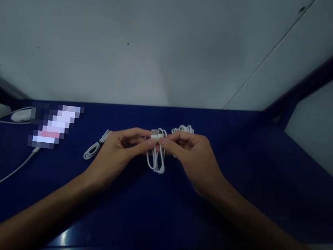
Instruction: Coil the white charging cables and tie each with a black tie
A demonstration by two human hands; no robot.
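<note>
While the left hand [114,147] and right hand [197,154], thumbs and fingers nearly closed, pinch the white USB cable [159,170], its loops hang free. A slackened pinch could unravel them.

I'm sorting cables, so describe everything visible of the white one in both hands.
The white cable, smooth and plastic-looking, is bunched into narrow loops reaching below the fingers. At its top, a plug with a flat metal end points away; detail beside it is too small to identify. The left hand and right hand pinch it from either side.
</note>
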